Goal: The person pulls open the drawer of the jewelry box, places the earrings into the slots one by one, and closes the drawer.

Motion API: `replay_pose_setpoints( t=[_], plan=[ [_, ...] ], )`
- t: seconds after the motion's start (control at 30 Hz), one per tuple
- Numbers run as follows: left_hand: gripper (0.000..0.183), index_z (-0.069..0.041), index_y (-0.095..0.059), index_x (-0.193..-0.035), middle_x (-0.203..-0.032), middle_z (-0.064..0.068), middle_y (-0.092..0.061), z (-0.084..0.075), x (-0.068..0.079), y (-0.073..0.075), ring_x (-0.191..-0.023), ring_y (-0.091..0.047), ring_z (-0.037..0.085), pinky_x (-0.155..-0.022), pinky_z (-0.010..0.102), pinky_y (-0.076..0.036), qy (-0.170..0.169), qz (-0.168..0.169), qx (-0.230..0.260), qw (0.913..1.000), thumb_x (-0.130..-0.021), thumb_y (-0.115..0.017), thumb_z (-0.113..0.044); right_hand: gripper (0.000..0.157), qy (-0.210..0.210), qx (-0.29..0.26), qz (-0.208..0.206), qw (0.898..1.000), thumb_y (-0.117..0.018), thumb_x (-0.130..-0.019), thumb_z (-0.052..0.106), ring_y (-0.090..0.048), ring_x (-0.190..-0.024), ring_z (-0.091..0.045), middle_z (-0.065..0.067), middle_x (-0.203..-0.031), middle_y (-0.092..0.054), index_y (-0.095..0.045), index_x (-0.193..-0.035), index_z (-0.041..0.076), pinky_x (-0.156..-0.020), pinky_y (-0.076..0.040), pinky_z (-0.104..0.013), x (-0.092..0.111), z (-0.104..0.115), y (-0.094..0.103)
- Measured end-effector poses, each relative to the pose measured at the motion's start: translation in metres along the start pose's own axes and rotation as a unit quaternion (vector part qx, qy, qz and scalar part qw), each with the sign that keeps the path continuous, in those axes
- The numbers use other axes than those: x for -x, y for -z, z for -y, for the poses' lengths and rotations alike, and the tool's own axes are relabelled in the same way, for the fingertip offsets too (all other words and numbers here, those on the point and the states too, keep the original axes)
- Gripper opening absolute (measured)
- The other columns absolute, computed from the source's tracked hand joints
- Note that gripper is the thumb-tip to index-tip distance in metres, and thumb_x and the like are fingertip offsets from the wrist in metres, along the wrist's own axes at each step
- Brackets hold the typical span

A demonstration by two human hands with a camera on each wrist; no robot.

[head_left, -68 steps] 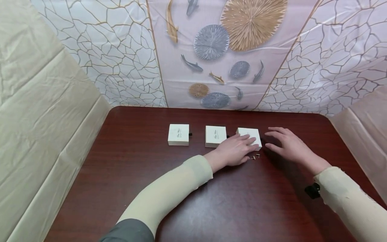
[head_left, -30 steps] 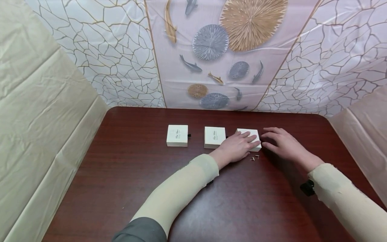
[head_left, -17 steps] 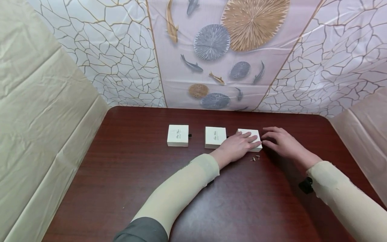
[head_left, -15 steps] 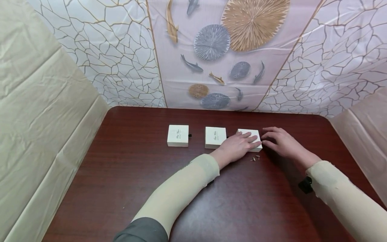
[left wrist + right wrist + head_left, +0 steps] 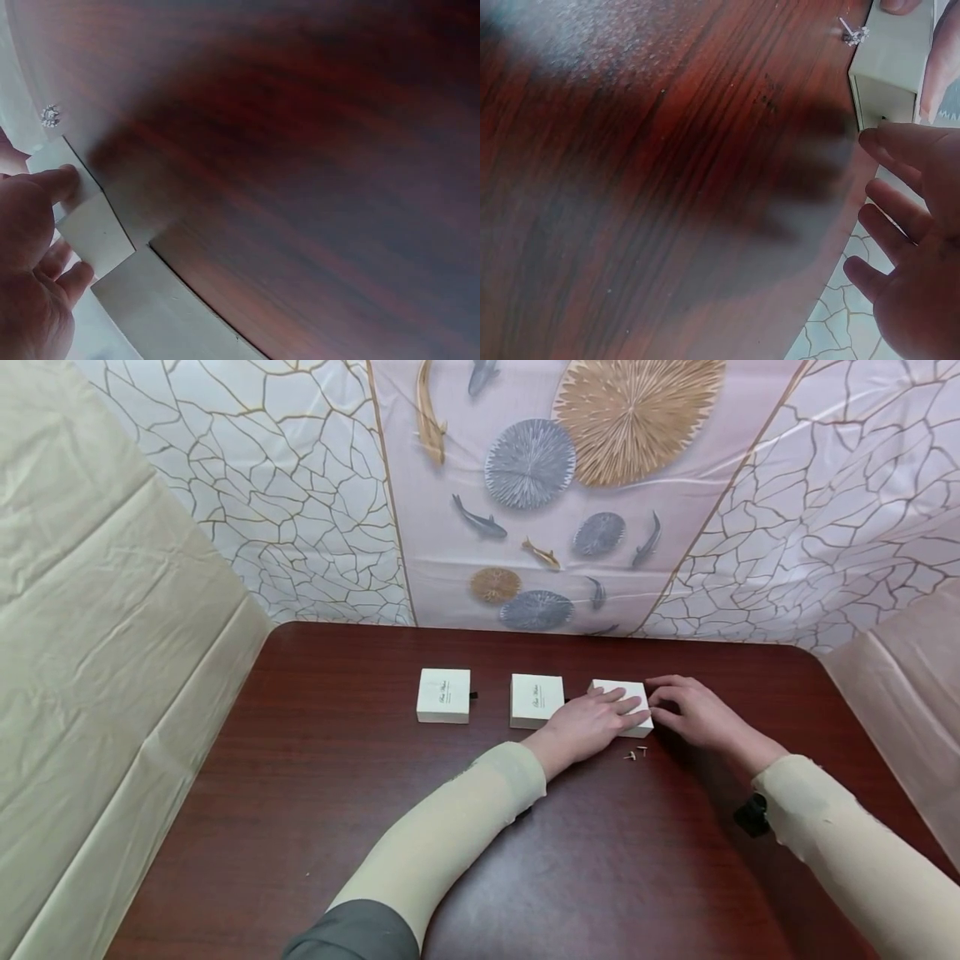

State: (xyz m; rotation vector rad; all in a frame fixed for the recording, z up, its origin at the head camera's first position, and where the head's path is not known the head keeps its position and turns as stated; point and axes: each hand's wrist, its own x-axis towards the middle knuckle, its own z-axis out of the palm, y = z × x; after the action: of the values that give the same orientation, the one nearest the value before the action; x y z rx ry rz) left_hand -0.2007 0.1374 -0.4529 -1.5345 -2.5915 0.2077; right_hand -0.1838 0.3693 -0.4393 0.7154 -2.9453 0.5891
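Over the right-hand white drawer-style gift box [image 5: 628, 691] lies my left hand [image 5: 588, 725]. Its fingers spread across the lid, and in the left wrist view its thumb [image 5: 66, 182] presses the near side while other fingers touch the end. My right hand [image 5: 693, 710] is at the box's right end. In the right wrist view its thumb and index tips meet at a small black pull tab [image 5: 885, 119], mostly hidden by them; the other fingers stay loosely spread. Two tiny stud-like pieces [image 5: 631, 757] lie just in front of the box.
A middle white box [image 5: 536, 697] and a left white box [image 5: 444, 695] stand in the same row, each with printed lettering and a black tab on its right. The dark red wooden table [image 5: 337, 760] meets a patterned cloth backdrop [image 5: 315, 527] behind.
My right hand has come left to the box end, and its thumb and index finger have closed together at the tab. My left hand has shifted slightly right on the box.
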Motion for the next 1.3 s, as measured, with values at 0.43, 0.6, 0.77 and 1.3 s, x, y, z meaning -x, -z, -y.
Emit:
replay_pose_setpoints(
  t=[0.43, 0.6, 0.77, 1.3],
  plan=[
    [0.053, -0.033, -0.041, -0.166, -0.170, -0.006, -0.041, 0.0000, -0.0004, -0.0011, -0.158, -0.038, 0.019, -0.123, 0.040, -0.041, -0.005, -0.001, -0.001, 1.0000, -0.115, -0.038, -0.018, 0.016, -0.007, -0.001, -0.001, 1.000, -0.072, -0.094, -0.002, -0.057, -0.126, -0.054, -0.033, -0.132, -0.066, -0.071, -0.086, 0.011, -0.103, -0.043, -0.068, -0.0008, -0.0014, -0.0010],
    [0.054, -0.033, -0.041, -0.166, -0.170, -0.006, -0.041, -0.0001, -0.0006, -0.0014, -0.158, -0.037, 0.018, -0.123, 0.041, -0.041, -0.004, 0.000, 0.003, 1.0000, -0.115, -0.038, -0.017, 0.017, -0.009, -0.004, -0.004, 1.000, -0.072, -0.094, -0.001, -0.056, -0.127, -0.055, -0.033, -0.133, -0.066, -0.071, -0.085, 0.012, -0.102, -0.043, -0.067, 0.0000, -0.0014, 0.0003],
    [0.054, -0.032, -0.041, -0.166, -0.170, -0.006, -0.042, 0.0004, -0.0010, -0.0013, -0.157, -0.038, 0.018, -0.123, 0.040, -0.041, -0.005, 0.000, 0.003, 1.0000, -0.115, -0.038, -0.017, 0.018, -0.010, 0.000, -0.011, 1.000, -0.072, -0.092, -0.004, -0.057, -0.125, -0.054, -0.033, -0.132, -0.066, -0.071, -0.084, 0.012, -0.100, -0.044, -0.066, 0.0021, -0.0035, 0.0014],
    [0.054, -0.032, -0.043, -0.166, -0.169, -0.005, -0.042, 0.0019, 0.0014, -0.0003, -0.156, -0.040, 0.018, -0.123, 0.040, -0.041, -0.005, -0.004, 0.002, 1.0000, -0.114, -0.037, -0.016, 0.019, -0.018, 0.009, -0.010, 1.000, -0.072, -0.092, -0.004, -0.058, -0.123, -0.055, -0.033, -0.131, -0.066, -0.071, -0.083, 0.012, -0.101, -0.044, -0.066, 0.0061, -0.0065, 0.0071]
  ],
)
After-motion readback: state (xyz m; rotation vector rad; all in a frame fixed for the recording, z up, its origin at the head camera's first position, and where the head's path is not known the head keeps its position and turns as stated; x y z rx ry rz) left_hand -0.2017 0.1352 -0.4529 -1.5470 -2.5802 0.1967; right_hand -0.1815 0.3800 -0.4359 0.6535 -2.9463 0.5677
